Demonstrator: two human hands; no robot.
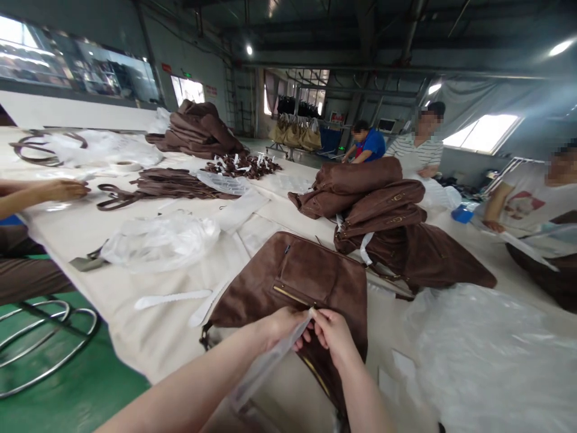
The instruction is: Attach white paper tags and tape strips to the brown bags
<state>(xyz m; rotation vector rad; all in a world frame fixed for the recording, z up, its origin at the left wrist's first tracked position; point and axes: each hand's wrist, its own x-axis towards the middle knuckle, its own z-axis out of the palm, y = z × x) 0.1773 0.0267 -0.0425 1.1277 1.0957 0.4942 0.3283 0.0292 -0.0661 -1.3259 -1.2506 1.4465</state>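
A brown leather bag (pixel 252 285) lies flat on the cloth-covered table in front of me, its pocket and a gold zipper facing up. Over its lower part, my left hand (pixel 288 328) is closed on a thin translucent plastic strip (pixel 270 361), which hangs down toward my left forearm. My right hand (pixel 329 331) pinches the upper end of the same strip, close beside the left fingers. Below the hands another gold zipper (pixel 318 373) shows on the bag. Two white strips (pixel 174 299) rest left of the bag.
Brown bags (pixel 387 210) are piled behind on the right, more (pixel 193 129) at the back left. Clear plastic (pixel 491 355) covers the right front; crumpled plastic (pixel 162 240) and straps (pixel 171 183) lie left. A person's hands (pixel 65 189) reach in at left; several people stand beyond.
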